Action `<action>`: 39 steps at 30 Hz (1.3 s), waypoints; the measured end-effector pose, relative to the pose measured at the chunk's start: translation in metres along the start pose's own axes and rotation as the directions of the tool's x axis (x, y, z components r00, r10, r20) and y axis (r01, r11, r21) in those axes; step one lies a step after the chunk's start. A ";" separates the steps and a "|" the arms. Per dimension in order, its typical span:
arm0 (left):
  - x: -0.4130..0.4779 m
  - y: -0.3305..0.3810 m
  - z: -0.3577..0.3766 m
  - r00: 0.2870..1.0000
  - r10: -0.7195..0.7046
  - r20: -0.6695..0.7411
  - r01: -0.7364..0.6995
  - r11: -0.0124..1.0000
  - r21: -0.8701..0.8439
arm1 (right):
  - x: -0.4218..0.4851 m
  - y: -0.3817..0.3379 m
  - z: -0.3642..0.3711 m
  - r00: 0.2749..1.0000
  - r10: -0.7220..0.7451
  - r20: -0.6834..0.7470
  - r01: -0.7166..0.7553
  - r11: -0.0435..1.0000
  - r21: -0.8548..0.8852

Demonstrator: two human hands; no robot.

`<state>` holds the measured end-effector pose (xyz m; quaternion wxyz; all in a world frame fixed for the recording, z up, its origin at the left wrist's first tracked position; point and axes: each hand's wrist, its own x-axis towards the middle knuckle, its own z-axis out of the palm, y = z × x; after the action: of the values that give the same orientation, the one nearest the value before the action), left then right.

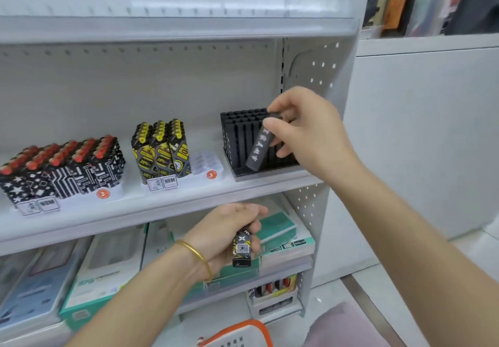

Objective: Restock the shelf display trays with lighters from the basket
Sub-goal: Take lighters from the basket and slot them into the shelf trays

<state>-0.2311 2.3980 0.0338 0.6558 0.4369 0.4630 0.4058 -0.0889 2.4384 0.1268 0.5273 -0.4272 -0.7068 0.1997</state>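
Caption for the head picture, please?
Right hand holds a black lighter at the black tray; left hand holds a patterned lighter.

White pegboard shelving (135, 82), perhaps tiled floor (332, 300)

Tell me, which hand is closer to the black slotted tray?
Right. The right hand holds a dark lighter just in front of the black tray; the left hand is below that shelf, gripping a yellow-and-black lighter.

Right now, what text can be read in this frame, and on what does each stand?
"3": orange sticker; another on the next tray.
"25%": yellow-capped lighters.
"TEC": patterned lighter held by left hand.
"VOOC": teal box.
Too blurred: white characters on dark lighter in right hand; tray labels.
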 end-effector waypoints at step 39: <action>0.007 0.011 0.015 0.984 -0.114 0.140 0.116 0.993 -0.002 | 0.023 0.032 -0.019 1.000 -0.014 -0.005 0.008 0.792 -0.610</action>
<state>-0.2165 2.4051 0.0450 0.7111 0.4333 0.4384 0.3383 -0.0605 2.4716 0.1237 0.3656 -0.5712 -0.7336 -0.0437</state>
